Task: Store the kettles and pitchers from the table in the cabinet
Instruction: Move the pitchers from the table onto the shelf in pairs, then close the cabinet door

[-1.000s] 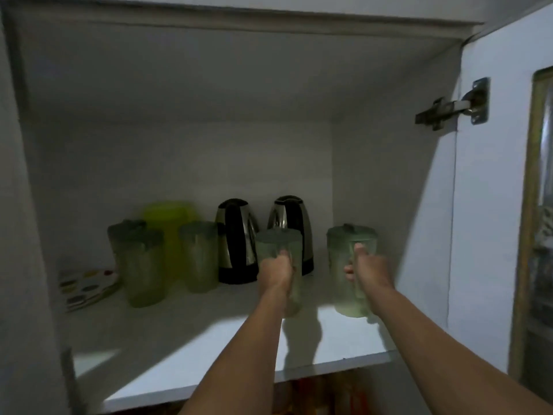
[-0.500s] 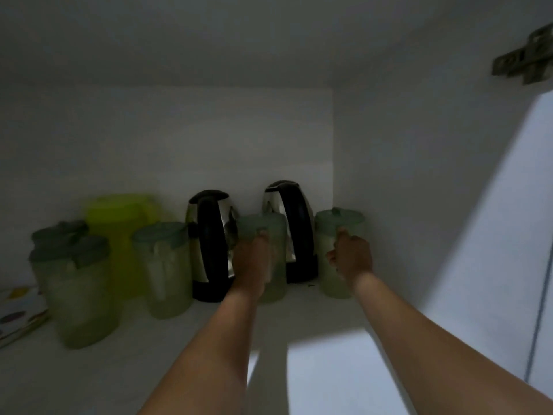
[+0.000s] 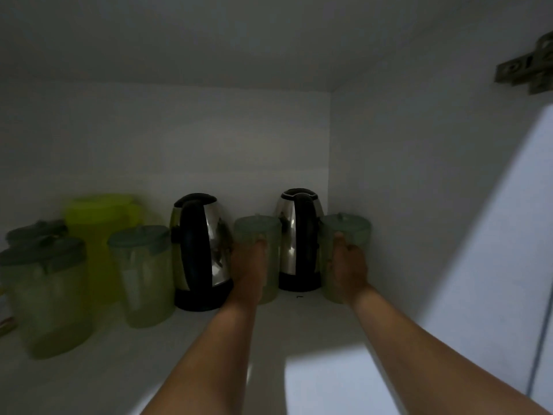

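Observation:
Both arms reach deep into the dim white cabinet. My left hand grips the handle of a pale green lidded pitcher that stands between two steel and black kettles. My right hand grips a second pale green pitcher by the right wall, beside the right kettle. Both pitchers appear to rest upright on the shelf.
Further left on the shelf stand more pale green lidded pitchers and a bright yellow-green pitcher at the back. A door hinge sits at the upper right. The shelf's front part is lit from the right.
Both hands pushed the two pitchers from the shelf's front edge back to the kettles. The view moved closer into the cabinet.

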`<state>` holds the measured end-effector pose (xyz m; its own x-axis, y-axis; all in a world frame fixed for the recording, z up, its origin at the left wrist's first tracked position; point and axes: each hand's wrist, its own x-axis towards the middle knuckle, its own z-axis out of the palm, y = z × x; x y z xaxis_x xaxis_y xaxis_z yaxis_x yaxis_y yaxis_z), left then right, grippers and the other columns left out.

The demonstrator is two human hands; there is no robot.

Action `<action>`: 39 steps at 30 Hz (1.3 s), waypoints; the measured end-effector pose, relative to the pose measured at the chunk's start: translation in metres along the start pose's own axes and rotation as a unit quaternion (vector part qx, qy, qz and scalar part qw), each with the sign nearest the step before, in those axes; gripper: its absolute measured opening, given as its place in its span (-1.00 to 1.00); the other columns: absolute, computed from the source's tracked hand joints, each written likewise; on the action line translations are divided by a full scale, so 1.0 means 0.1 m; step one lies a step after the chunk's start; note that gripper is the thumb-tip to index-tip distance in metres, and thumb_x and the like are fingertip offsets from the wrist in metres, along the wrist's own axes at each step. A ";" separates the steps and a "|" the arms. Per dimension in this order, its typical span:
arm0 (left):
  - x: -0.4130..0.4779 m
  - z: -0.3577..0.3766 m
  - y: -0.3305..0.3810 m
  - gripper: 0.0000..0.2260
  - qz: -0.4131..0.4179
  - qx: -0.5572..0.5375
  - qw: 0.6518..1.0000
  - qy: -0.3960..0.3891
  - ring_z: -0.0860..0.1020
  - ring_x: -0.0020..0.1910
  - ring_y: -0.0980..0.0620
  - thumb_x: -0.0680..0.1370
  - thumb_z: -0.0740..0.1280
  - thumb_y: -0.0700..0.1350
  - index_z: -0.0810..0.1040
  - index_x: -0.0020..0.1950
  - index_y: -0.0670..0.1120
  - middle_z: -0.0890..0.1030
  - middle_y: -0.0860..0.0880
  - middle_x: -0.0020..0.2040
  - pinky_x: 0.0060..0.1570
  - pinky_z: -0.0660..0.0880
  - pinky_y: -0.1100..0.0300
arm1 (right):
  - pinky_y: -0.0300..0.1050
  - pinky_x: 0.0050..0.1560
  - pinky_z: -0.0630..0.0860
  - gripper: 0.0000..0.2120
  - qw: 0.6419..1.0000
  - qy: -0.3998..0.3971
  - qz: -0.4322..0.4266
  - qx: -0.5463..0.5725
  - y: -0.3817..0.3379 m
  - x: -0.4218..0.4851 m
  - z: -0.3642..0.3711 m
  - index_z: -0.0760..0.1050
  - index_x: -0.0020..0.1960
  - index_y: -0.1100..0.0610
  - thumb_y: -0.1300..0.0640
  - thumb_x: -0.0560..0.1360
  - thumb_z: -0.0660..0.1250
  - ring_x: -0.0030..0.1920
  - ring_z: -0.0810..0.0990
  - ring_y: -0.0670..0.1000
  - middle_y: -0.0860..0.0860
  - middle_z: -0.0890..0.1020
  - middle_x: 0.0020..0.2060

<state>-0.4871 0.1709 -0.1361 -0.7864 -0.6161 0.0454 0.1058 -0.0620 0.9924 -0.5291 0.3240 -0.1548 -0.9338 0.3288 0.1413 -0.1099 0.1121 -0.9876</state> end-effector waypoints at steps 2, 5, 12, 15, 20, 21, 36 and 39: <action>-0.07 -0.02 -0.02 -0.57 0.022 0.008 1.000 0.016 0.52 0.27 -0.18 0.57 0.32 0.01 0.47 0.37 -0.20 0.54 -0.18 0.30 0.23 0.44 0.10 | -0.06 0.10 0.45 -0.37 1.000 -0.013 0.011 -0.007 -0.01 0.01 -0.04 0.57 0.22 0.30 -0.24 0.62 0.11 0.16 0.60 0.24 0.28 0.63 0.17; -0.22 -0.09 -0.04 -0.41 0.047 -0.024 0.999 -0.004 0.38 0.43 -0.12 0.54 0.37 0.06 0.31 0.52 -0.10 0.40 -0.09 0.45 0.41 0.32 0.02 | -0.05 0.19 0.44 -0.33 0.999 -0.020 0.026 -0.026 -0.03 -0.03 -0.11 0.50 0.35 0.28 -0.28 0.60 0.12 0.25 0.56 0.24 0.26 0.57 0.29; -0.32 -0.35 -0.11 -0.25 -0.007 0.091 0.995 -0.032 0.40 0.42 -0.20 0.49 0.31 0.27 0.31 0.51 -0.19 0.40 -0.19 0.46 0.38 0.36 0.03 | 0.13 0.28 0.49 -0.25 0.993 0.048 0.077 -0.074 -0.12 -0.45 -0.38 0.36 0.43 0.35 -0.29 0.57 0.15 0.29 0.54 0.30 0.31 0.51 0.35; -0.45 -0.44 -0.07 -0.26 -0.018 0.125 0.988 -0.084 0.47 0.34 -0.25 0.49 0.30 0.27 0.35 0.48 -0.22 0.45 -0.25 0.40 0.28 0.44 0.06 | 0.08 0.30 0.44 -0.30 0.988 0.087 0.076 -0.100 -0.18 -0.78 -0.49 0.34 0.43 0.35 -0.23 0.61 0.12 0.34 0.49 0.31 0.32 0.48 0.37; -1.03 -0.65 -0.02 -0.38 0.026 0.152 0.969 -0.194 0.52 0.27 -0.22 0.51 0.29 0.22 0.47 0.34 -0.25 0.55 -0.23 0.29 0.21 0.47 0.09 | 0.07 0.35 0.36 -0.36 0.976 0.149 0.072 -0.145 -0.22 -1.71 -0.75 0.29 0.47 0.30 -0.19 0.65 0.03 0.40 0.43 0.29 0.28 0.44 0.42; -1.19 -0.72 -0.05 -0.43 0.030 0.151 0.962 -0.225 0.53 0.24 -0.22 0.52 0.31 0.18 0.51 0.30 -0.25 0.57 -0.22 0.26 0.18 0.47 0.10 | 0.08 0.34 0.37 -0.37 0.972 0.157 0.075 -0.159 -0.19 -1.93 -0.80 0.30 0.47 0.29 -0.20 0.65 0.01 0.38 0.45 0.29 0.28 0.45 0.41; -4.03 -0.67 0.21 -0.65 0.053 0.091 0.853 -0.512 0.61 0.00 -0.11 0.54 0.30 0.12 0.57 0.04 -0.16 0.63 -0.11 0.02 -0.04 0.52 0.10 | 0.04 0.23 0.40 -0.44 0.869 0.428 0.086 -0.233 -0.74 -4.22 -3.16 0.47 0.30 0.30 -0.16 0.64 0.07 0.30 0.51 0.29 0.27 0.57 0.25; -4.64 -0.59 0.27 -0.73 0.075 0.082 0.828 -0.550 0.59 0.05 -0.11 0.52 0.33 0.07 0.56 -0.04 -0.14 0.62 -0.04 -0.01 0.05 0.49 0.11 | 0.04 0.16 0.43 -0.42 0.839 0.479 0.081 -0.245 -0.82 -4.59 -3.65 0.48 0.33 0.31 -0.16 0.64 0.06 0.19 0.56 0.24 0.24 0.59 0.19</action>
<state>-0.0830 0.4086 -0.1371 -0.8599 0.4859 0.1565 0.2394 0.1130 0.9643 0.0333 0.5064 -0.1132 -0.1942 0.9537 0.2299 0.3638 0.2876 -0.8859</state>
